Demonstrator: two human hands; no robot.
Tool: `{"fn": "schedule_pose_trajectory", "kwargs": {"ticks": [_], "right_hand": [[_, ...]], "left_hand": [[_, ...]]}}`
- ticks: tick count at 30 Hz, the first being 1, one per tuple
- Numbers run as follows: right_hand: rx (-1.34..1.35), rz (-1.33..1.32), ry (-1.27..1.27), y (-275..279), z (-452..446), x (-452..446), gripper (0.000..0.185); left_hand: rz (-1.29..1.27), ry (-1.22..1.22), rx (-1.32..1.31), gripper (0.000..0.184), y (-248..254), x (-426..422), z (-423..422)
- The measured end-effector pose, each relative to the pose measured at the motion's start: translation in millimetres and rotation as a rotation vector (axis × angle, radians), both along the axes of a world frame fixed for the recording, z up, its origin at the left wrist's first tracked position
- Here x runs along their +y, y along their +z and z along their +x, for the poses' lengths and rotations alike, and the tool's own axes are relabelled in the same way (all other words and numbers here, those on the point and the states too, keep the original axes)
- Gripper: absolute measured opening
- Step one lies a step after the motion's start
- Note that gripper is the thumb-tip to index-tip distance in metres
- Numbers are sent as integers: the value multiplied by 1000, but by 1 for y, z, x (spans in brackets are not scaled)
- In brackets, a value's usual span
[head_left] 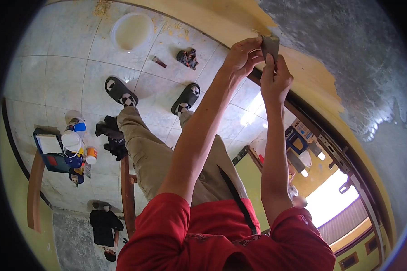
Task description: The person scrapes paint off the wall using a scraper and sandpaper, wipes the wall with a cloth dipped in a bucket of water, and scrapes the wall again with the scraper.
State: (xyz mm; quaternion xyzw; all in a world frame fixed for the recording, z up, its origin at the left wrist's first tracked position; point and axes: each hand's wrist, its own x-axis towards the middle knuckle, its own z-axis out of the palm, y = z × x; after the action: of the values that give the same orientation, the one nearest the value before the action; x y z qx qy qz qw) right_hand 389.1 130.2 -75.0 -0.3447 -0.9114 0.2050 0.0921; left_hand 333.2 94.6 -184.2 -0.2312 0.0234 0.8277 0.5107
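Note:
Both of my hands are raised to the wall, where yellow paint gives way to bare grey plaster. My right hand grips the lower end of a flat dark grey rectangular piece, thumb along its face. At its left edge, my left hand pinches the same piece with bent fingers. Its far end meets the edge of the paint. Whether it is a scraper blade or folded sandpaper, I cannot tell.
On the tiled floor lie a basin of cloudy liquid, a small brush-like tool, a crumpled cloth and paint flakes. Paint containers stand behind at left, near another person. A door frame runs along the right.

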Motion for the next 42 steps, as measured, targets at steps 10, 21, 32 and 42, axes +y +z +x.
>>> {"fn": "schedule_pose_trajectory", "kwargs": {"ticks": [10,21,32,42], "right_hand": [[-110,-9,-15,22,-11,-4,23],[-225,42,19,32,-20,-1,22],[-108,-29,-34,20,-23,-12,21],[117,-12,3,-16,-13,-5,17]], "left_hand": [[164,252,-238,14,7,25,29],[78,182,-521,13,23,34,21],[265,229,-289,17,1,29,29],[40,181,0,33,7,4,20]]}}
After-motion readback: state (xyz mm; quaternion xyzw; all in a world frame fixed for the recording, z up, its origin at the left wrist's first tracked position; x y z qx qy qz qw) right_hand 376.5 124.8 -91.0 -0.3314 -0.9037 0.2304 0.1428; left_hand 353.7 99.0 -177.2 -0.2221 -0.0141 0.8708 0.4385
